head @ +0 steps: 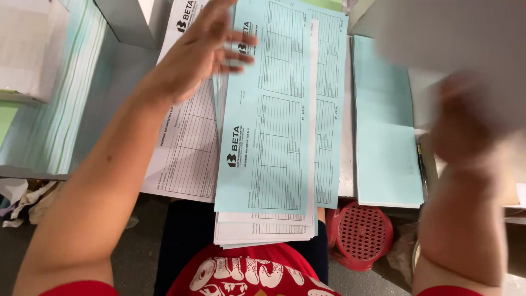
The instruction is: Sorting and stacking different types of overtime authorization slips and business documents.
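Far left of the left hand's grip, a tall stack of pale sheets (pixel 66 93) lies on the tabletop (pixel 123 66). The left hand (pixel 205 46) hovers with its grip apart, fingers spread and clamped on nothing, just above a white printed form (pixel 186 148). Just right of that grip, a light blue printed form (pixel 268 120) tops a pile of forms that overhangs the tabletop edge. Further right lies a plain light blue pad (pixel 386 142) with a pen (pixel 421 161) beside it; below sits a red perforated stool (pixel 361 233). The right hand (pixel 463 123) is blurred against a grey sheet (pixel 455 33); whether its grip is clamped on that sheet cannot be told.
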